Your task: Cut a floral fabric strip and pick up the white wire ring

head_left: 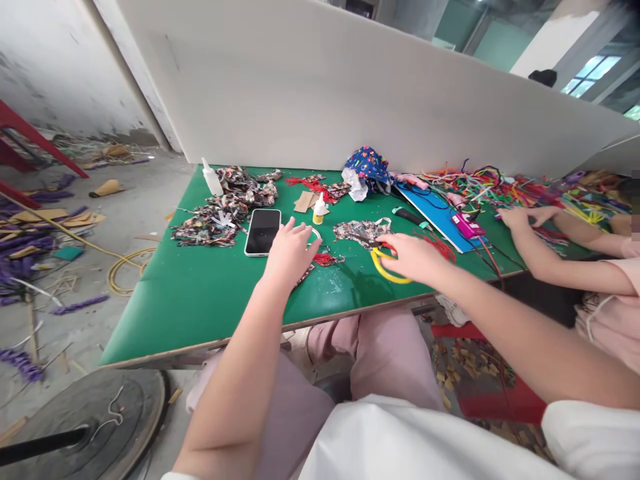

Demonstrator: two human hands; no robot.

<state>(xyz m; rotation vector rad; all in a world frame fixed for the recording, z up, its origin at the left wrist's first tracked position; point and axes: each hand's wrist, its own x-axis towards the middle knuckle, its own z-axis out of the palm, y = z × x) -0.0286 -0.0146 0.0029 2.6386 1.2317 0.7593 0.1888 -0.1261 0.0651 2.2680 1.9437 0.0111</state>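
A person's right hand (413, 257) closes around yellow-and-red-handled scissors (387, 265) at a green desk (200, 300), the blades reaching left onto a frayed patterned bundle (363, 231) that lies flat near the middle of the work surface. The left hand (290, 255), palm down with fingers partly spread, reaches beside the right edge of a smartphone (263, 235); whether it grips anything underneath cannot be told. A white loop (317, 233) shows at its fingertips, and a red tufted piece (327, 259) lies just to its right.

Beyond the hands, a small yellow-labelled bottle (319, 212) stands near brown card pieces (305, 201). Dark patterned scraps (213, 223) are heaped at far left beside a white nozzle bottle (212, 179), while a blue patterned cloth (367, 165) sits against the pale partition (300, 100).

To the right, a green-and-black tool (411, 215) rests near a blue board (435, 217), with a magenta box (469, 227) at the board's right side. Farther right, another person's hands (523, 217) reach toward a tangle of multicoloured strands (493, 185).
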